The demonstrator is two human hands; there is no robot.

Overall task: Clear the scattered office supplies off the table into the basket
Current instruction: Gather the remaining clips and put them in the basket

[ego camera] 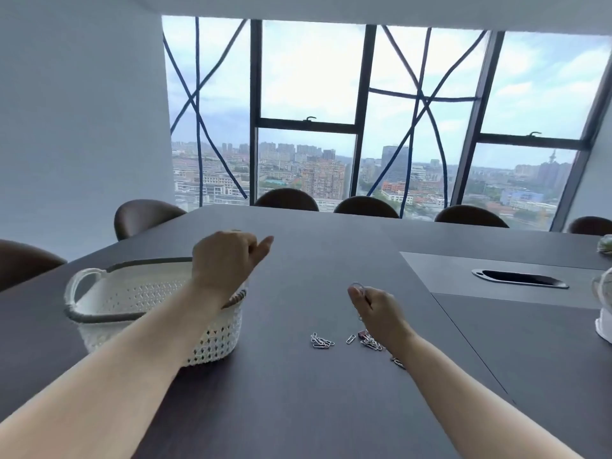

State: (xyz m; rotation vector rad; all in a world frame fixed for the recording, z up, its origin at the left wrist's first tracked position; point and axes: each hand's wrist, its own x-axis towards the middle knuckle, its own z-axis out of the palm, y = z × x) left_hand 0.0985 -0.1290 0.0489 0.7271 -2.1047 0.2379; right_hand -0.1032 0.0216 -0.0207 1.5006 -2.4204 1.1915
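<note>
A white woven basket (109, 299) with a grey rim and a loop handle stands on the dark table at the left. My left hand (225, 260) hovers over its right end, fingers curled, thumb sticking out; whether it holds anything is hidden. My right hand (377, 309) is raised a little above the table to the right and pinches a paper clip (359, 288) between thumb and fingers. Silver paper clips lie in a small pile (321, 341) and a second cluster (371, 342) just below that hand, with one more (397, 362) by my wrist.
The dark table (298, 409) stretches far ahead, with a cable slot (520, 278) in a grey panel at the right. White objects (604, 293) sit at the right edge. Brown chair backs (286, 199) line the far and left sides before a large window.
</note>
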